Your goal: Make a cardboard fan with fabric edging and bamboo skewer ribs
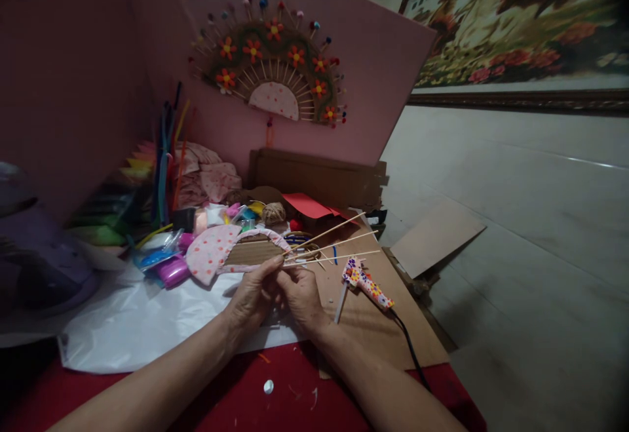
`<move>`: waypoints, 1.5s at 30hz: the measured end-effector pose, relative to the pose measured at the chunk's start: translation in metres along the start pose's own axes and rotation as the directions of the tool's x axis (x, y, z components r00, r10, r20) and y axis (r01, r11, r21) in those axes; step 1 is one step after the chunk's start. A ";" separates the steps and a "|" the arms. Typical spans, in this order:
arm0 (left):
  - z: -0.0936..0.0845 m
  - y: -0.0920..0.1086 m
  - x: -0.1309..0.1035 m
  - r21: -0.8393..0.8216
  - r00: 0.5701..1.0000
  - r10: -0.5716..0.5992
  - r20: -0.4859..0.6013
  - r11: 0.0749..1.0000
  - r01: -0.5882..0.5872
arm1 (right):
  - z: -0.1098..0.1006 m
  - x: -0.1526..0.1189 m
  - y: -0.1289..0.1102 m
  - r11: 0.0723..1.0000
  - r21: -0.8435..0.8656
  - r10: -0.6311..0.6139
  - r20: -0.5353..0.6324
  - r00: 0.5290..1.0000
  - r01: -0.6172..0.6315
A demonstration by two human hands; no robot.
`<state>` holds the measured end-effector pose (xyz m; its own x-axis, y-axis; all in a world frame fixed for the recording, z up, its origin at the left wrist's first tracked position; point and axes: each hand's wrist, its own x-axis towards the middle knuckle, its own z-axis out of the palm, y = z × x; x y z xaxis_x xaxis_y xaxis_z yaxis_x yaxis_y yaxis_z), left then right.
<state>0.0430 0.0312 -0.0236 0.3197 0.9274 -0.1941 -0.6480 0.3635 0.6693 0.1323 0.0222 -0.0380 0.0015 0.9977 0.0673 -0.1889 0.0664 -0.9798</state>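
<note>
My left hand (254, 295) and my right hand (302, 295) are closed together over the table's front part. Three thin wooden skewers (339, 257) fan out to the right from between their fingertips. Just behind the hands is a half-round of corrugated cardboard (256, 253) with a fabric-covered rim; I cannot tell whether my fingers touch it. A second half-round in white fabric with red dots (211, 253) overlaps its left end. To the right, a flower-patterned hot glue gun (367, 282) with a glue stick in its back lies on cardboard.
White plastic sheeting (113, 327) and a cardboard sheet (407, 337) cover parts of the red tablecloth (221, 399). Packets of coloured clay (173, 271), a twine ball (273, 213) and red paper (304, 205) lie behind. A decorated fan (275, 45) hangs on a pink board.
</note>
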 end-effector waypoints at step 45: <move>0.002 0.000 -0.004 0.025 0.999 0.034 0.021 0.999 -0.035 | 0.000 -0.002 -0.002 0.999 -0.030 0.016 -0.005 1.000 -0.017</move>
<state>0.0434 0.0276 -0.0215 0.3120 0.9372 -0.1560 -0.6414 0.3289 0.6932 0.1331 0.0205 -0.0357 0.0038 0.9987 0.0501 -0.1592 0.0501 -0.9860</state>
